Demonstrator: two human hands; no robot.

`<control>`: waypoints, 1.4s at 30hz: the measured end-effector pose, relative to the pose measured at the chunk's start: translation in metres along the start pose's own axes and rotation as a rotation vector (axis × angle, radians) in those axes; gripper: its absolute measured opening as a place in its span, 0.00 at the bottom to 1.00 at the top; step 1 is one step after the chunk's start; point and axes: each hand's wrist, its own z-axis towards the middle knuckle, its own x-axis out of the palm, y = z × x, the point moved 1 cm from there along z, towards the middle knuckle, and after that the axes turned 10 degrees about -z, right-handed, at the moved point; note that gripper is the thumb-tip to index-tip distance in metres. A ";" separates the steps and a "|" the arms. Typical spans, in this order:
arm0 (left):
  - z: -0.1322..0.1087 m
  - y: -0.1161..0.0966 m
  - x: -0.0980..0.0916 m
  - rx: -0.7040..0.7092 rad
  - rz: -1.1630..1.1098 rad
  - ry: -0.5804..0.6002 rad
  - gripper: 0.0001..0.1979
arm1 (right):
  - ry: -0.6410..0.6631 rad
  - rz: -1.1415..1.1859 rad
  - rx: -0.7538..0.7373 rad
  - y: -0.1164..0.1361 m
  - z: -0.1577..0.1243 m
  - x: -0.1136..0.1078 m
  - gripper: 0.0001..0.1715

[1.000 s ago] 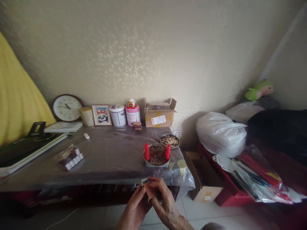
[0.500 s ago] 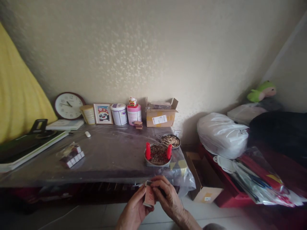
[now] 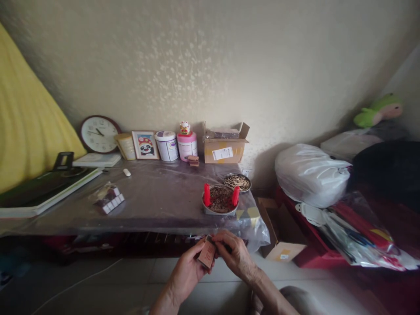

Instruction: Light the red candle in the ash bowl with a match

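A small pinkish-brown matchbox (image 3: 207, 255) with red lettering is held upright and tilted in my left hand (image 3: 187, 272), thumb on one side and fingers behind. My right hand (image 3: 236, 256) is at the upper right edge of the matchbox, its thumb and fingers pinched together. What sits between those fingertips is too small to make out. Beyond the hands, a round metal tin (image 3: 219, 213) filled with dark grains carries two red candles, a left one (image 3: 206, 195) and a right one (image 3: 236, 196). Behind it stands a dish of matchsticks (image 3: 236, 181).
A wrapped stack of matchboxes (image 3: 112, 202) lies on the plastic-covered table (image 3: 160, 192). Along the wall stand a clock (image 3: 99, 134), a panda picture (image 3: 145, 145), canisters (image 3: 166, 147) and a cardboard box (image 3: 226, 151). An open carton (image 3: 282, 245) sits right of the table.
The matchbox has tilted further to the right in my left hand, and my right fingers have shifted to its upper right edge. The view has moved slightly.
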 end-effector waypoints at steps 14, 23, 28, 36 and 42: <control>0.000 -0.001 -0.001 -0.218 -0.070 -0.015 0.13 | 0.065 -0.031 0.003 0.004 0.002 -0.009 0.10; -0.002 -0.003 0.000 -0.198 -0.019 0.009 0.15 | 0.075 0.011 0.073 0.003 0.005 -0.012 0.12; -0.002 -0.003 -0.002 -0.158 0.046 0.003 0.18 | 0.109 -0.008 0.040 0.000 0.004 -0.012 0.09; 0.000 0.000 0.000 -0.100 0.177 -0.018 0.20 | 0.157 -0.115 0.007 -0.002 0.000 -0.006 0.09; -0.003 0.001 0.002 -0.073 0.256 -0.032 0.20 | 0.173 -0.177 -0.037 -0.003 -0.004 -0.003 0.08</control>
